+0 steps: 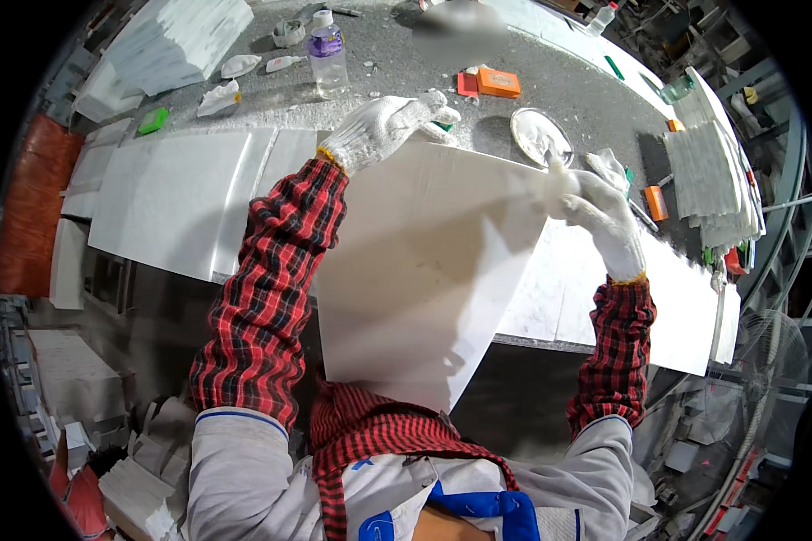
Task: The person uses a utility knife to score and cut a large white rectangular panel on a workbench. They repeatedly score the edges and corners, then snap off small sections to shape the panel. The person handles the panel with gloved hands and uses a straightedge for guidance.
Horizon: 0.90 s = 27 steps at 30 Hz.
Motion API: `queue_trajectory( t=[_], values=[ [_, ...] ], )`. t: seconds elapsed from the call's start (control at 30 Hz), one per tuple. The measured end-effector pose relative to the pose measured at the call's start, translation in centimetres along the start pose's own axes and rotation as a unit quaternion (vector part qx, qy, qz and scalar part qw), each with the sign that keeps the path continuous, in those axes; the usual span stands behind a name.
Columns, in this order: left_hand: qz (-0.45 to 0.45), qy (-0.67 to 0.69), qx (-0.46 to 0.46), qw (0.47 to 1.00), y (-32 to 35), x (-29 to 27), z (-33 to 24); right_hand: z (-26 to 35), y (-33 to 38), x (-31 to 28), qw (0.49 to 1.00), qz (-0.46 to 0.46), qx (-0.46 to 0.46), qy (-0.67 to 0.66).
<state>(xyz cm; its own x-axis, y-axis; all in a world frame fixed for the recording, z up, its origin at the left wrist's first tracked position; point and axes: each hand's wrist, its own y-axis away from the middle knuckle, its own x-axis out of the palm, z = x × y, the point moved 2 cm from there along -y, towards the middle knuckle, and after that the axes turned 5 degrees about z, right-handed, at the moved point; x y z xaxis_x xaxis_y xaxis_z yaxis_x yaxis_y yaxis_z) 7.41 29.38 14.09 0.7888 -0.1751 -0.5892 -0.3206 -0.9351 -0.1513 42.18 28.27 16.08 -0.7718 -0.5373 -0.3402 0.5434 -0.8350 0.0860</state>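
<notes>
Head-camera view: a large white stone slab (424, 270) is held tilted above the grey bench (406, 81), gripped at its upper edge by both gloved hands. The left hand (383, 126) is closed over the top left corner, its fingertips hidden behind the edge. The right hand (600, 212) is clamped on the top right corner. The slab's lower corner is lost against the red checked shirt. More white slabs (171, 198) lie flat beneath, partly covered. A clear plastic bottle (327, 59) stands beyond; a blurred patch conceals something further back.
</notes>
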Motion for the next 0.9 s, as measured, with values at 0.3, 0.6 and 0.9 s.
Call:
queue_trajectory(
  t=[0.3, 0.6, 0.9],
  values=[
    [0.031, -0.002, 0.003, 0.999, -1.1, 0.2, 1.5, 2.7, -1.9, 4.4, 0.994, 0.039, 0.091, 0.042],
    [0.040, 0.047, -0.025, 0.998, -1.2, 0.3, 1.4, 2.0, -3.0, 5.2, 0.996, 0.025, 0.041, 0.075],
    [-0.108, -0.076, 0.007, 0.991, -0.6, 1.2, 1.5, 3.0, -4.0, 5.7, 0.994, -0.035, 0.042, 0.096]
  ],
)
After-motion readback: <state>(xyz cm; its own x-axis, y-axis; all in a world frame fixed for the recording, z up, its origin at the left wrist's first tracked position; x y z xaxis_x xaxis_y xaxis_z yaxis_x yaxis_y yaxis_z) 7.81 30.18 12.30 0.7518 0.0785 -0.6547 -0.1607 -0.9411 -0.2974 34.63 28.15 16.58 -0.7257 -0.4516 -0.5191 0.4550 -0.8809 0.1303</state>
